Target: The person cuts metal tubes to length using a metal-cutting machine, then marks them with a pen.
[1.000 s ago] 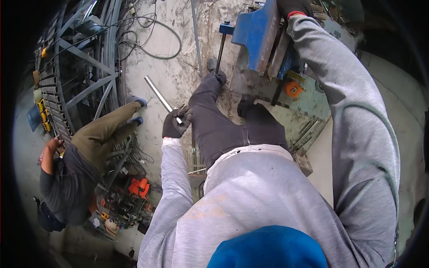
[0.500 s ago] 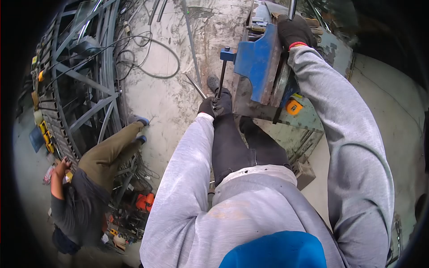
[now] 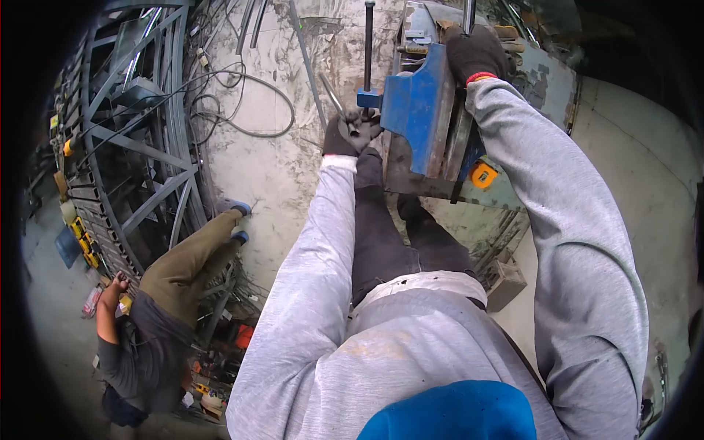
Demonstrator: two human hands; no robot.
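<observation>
A blue bench vise [image 3: 414, 106] is mounted on the bench's left side, with its dark handle bar [image 3: 369, 44] pointing up past the blue screw head [image 3: 369, 99]. My left hand [image 3: 350, 134], in a dark glove, is closed around a thin metal tube [image 3: 331, 95], its fingertips right by the lower end of the handle bar. Over the vise jaws, my gloved right hand [image 3: 477, 57] grips a shiny metal tube [image 3: 469, 15] that stands up out of the fist. The tube's lower part is hidden by the hand and vise.
An orange tape measure [image 3: 482, 175] lies on the bench [image 3: 543, 81] near the vise. A steel lattice frame [image 3: 158, 150] fills the left, with a looped cable [image 3: 282, 121] on the floor beside it. Another person [image 3: 150, 323] is at the lower left. A concrete block [image 3: 506, 282] sits under the bench.
My left hand has risen with its tube toward the vise screw. The handle bar, which pointed down to that hand, now points up. My right hand keeps its grip.
</observation>
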